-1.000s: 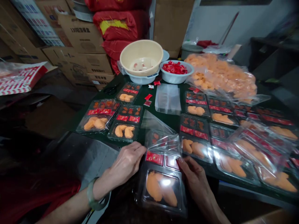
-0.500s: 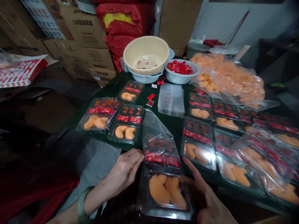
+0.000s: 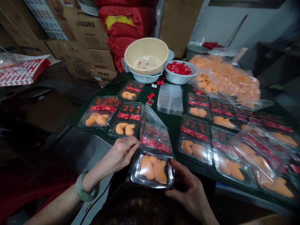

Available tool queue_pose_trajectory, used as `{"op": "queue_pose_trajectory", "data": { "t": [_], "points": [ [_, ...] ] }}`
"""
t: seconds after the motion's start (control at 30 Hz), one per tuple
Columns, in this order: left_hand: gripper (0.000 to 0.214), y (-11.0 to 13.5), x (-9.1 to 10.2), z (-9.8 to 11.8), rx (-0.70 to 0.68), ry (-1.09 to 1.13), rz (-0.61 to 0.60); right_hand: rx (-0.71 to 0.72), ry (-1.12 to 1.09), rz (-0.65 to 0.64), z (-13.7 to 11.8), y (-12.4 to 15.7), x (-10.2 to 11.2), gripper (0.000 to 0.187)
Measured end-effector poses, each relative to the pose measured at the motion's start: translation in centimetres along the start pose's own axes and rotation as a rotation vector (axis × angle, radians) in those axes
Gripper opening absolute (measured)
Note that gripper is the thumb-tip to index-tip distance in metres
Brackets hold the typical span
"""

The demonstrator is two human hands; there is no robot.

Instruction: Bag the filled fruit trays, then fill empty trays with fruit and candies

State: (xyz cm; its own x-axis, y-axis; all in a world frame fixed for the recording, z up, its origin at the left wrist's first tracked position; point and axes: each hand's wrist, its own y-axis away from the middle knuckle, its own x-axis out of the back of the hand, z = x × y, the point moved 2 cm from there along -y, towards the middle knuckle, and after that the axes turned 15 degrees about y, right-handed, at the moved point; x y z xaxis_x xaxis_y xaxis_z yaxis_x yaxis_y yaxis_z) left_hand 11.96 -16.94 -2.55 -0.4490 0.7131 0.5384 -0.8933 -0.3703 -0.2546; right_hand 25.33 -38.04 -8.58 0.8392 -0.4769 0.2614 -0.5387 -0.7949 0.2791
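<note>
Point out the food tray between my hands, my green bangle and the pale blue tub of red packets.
Food tray (image 3: 142, 182): head view, on its near rim.
Green bangle (image 3: 80, 187): head view, on the ring's left side.
Pale blue tub (image 3: 179, 80): head view, on its front wall.

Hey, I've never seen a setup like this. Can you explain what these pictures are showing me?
There is no machine here, just a person's two bare hands. Every picture comes from one camera worn on that person's head, looking forward and down. The right hand holds a shiny, dark-looking rectangular plastic tray with pale orange pieces inside; its far end sits in a clear plastic sleeve. The left hand, with a pale green bangle at its wrist, pinches at the sleeve's edge. On the dark green table are similar filled trays, a stack of translucent plastic sleeves, a round pale blue bowl of small red packets and a clear plastic bag of orange pieces.
</note>
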Motion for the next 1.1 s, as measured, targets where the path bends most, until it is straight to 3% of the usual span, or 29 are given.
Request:
{"op": "queue_pose_trajectory", "data": {
  "t": [0.1,0.2,0.37,0.47,0.53,0.6,0.8,0.87,1.0,1.1],
  "points": [
    [0.016,-0.3,-0.2,0.4,0.074,0.098,-0.046,0.052,0.035,0.077,0.8,0.5,0.3,0.065],
    [0.017,-0.5,-1.3,-0.4,0.289,0.411,0.002,0.108,0.084,0.1,1.7,0.8,0.5,0.063],
    [0.021,-0.6,-3.4,-1.6,0.704,0.999,0.24,0.148,0.158,0.034,2.8,0.7,0.1,0.063],
    [0.022,-0.6,-4.5,-1.7,0.857,1.138,0.406,0.14,0.159,0.004,3.1,0.5,-0.3,0.063],
    [0.02,-0.4,-5.1,-1.9,0.873,1.126,0.511,0.132,0.149,-0.004,3.1,0.5,-0.5,0.063],
    [0.019,-0.2,-5.7,-2.4,0.806,1.053,0.579,0.123,0.127,-0.006,3.1,0.5,-0.7,0.062],
    [0.024,1.1,-6.0,-3.5,0.48,0.799,0.543,0.106,0.129,0.009,3.5,0.5,-0.9,0.06],
    [0.027,1.1,-6.0,-3.5,0.494,0.869,0.53,0.114,0.134,-0.007,3.6,0.4,-1.2,0.059],
    [0.04,0.1,-6.1,-3.3,0.652,1.069,0.558,0.121,0.144,-0.016,3.3,0.7,-1.2,0.058],
    [0.046,-0.5,-6.2,-3.0,0.697,1.198,0.551,0.188,0.283,-0.142,1.9,1.3,0.3,0.062]
  ]
}}
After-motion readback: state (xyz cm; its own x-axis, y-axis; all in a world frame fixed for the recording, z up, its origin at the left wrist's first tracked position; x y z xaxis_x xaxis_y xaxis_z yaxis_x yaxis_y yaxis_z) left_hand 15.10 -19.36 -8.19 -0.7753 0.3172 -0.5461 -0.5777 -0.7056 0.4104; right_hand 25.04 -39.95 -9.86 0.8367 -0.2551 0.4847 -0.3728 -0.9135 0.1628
